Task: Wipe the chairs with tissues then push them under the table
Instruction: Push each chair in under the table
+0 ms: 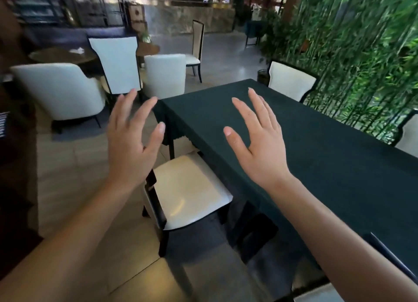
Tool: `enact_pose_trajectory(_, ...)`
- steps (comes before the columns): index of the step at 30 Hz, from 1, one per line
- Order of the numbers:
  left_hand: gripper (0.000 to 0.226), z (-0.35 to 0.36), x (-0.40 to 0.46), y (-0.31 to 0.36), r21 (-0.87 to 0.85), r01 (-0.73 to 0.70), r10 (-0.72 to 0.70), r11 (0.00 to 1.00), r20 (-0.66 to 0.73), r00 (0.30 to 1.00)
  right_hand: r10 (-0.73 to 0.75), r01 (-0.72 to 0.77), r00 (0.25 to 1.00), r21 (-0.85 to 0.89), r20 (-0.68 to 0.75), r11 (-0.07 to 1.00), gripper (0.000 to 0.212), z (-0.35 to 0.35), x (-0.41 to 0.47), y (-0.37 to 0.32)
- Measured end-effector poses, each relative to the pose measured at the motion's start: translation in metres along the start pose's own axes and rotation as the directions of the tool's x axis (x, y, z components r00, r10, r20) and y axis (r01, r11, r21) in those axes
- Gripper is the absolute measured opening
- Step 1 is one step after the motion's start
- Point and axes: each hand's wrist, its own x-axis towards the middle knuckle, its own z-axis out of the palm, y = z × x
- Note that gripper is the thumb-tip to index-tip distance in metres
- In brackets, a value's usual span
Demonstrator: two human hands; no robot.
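Observation:
A long table under a dark green cloth [316,157] runs from the lower right toward the middle. A white-cushioned chair with a black frame [187,188] stands at its near side, its seat partly under the table edge. My left hand [131,143] is raised above the chair's left side, fingers spread, holding nothing. My right hand [260,143] is raised over the table's near edge, fingers straight and spread, also empty. No tissue is visible in either hand.
Two more white chairs [291,81] [409,138] stand on the table's far side by a bamboo screen [362,52]. White armchairs [58,91] [165,75], a tall-backed chair [117,64] and a round dark table [61,55] fill the left. Another chair's frame [389,254] shows at lower right.

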Motion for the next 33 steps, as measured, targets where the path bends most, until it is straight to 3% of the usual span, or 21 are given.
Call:
enact_pose_trajectory(8, 0.049, 0.056, 0.076, -0.042, 0.11, -0.1, 0.1, 0.989, 0.0, 0.995, -0.012, 0.012, 1.0, 0.08, -0.002, 0.997, 0.058, 0.072, 0.094, 0.019)
enact_pose_trajectory(19, 0.051, 0.065, 0.116, -0.188, 0.238, -0.039, 0.021, 0.97, 0.08, 0.997, -0.015, 0.009, 0.998, 0.089, 0.069, 0.996, 0.057, 0.185, 0.175, 0.003)
enact_pose_trajectory(27, 0.052, 0.036, 0.157, -0.324, 0.202, -0.014, -0.017, 0.979, 0.147, 0.989, 0.037, -0.04, 0.994, 0.031, 0.104, 0.999, 0.059, 0.284, 0.227, -0.078)
enact_pose_trajectory(33, 0.051, -0.003, 0.193, -0.412, 0.173, -0.003, -0.015, 0.985, 0.102, 0.995, 0.016, -0.017, 0.997, 0.012, 0.08, 1.0, 0.058, 0.337, 0.275, -0.149)
